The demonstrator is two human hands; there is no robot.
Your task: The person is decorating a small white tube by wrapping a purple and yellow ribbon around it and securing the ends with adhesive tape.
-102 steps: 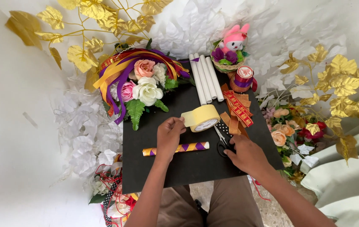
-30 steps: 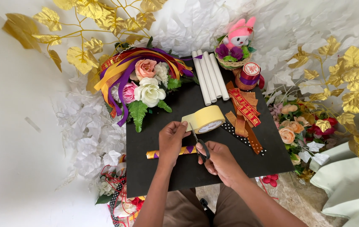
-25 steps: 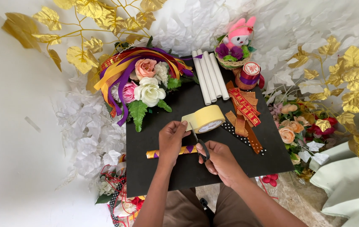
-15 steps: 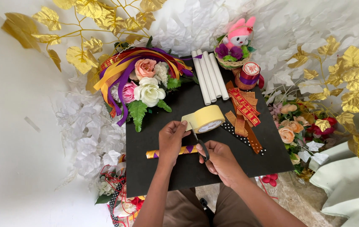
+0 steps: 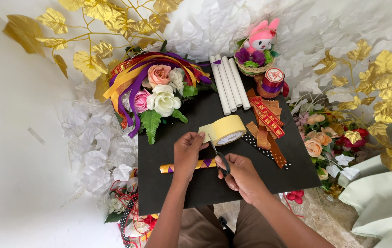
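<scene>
The left hand (image 5: 187, 152) pinched the free end of the yellow tape roll (image 5: 226, 130), which lay on the black board (image 5: 168, 193) just beyond the fingers. The right hand (image 5: 242, 177) was closed around black scissors (image 5: 218, 155), their blades pointing up at the tape strip between hand and roll. A gold-and-purple wrapped stick (image 5: 177, 167) lay under the left hand.
</scene>
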